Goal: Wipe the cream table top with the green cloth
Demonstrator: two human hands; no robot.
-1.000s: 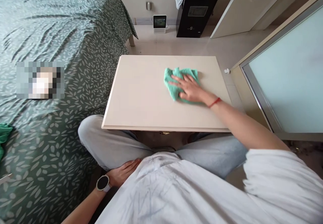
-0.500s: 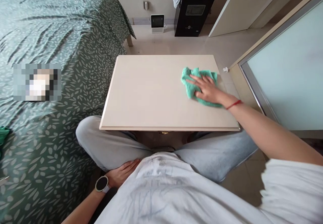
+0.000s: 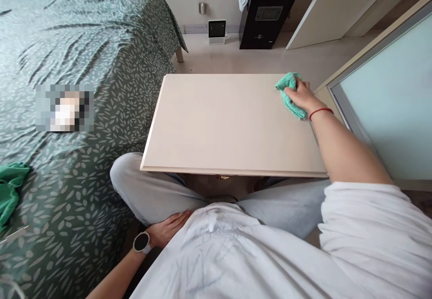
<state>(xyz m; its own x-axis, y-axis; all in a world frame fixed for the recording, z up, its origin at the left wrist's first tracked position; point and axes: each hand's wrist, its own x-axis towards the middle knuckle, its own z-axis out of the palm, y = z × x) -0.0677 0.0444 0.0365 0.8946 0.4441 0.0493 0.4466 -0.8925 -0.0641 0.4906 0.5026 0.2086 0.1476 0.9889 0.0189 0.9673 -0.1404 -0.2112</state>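
Note:
A cream-coloured tabletop lies in front of me, across my knees. At its far right corner my right hand grips a mint-green cleaning cloth, thumb on the near side and fingers curled over the table's right edge. The cloth is bunched, and part of it lies along that edge. My left hand, with a round watch on the wrist, rests flat on my left thigh against my shirt, its fingers stretched out and holding nothing.
A bed with a green leaf-print cover runs along the left, with a green cloth on it. Beyond the table stand a small screen device and a black cabinet. A frosted glass panel rises close on the right.
My right hand has moved the cloth from the right part of the tabletop to its far right corner, and the spread fingers have closed around it. My left hand has stayed put.

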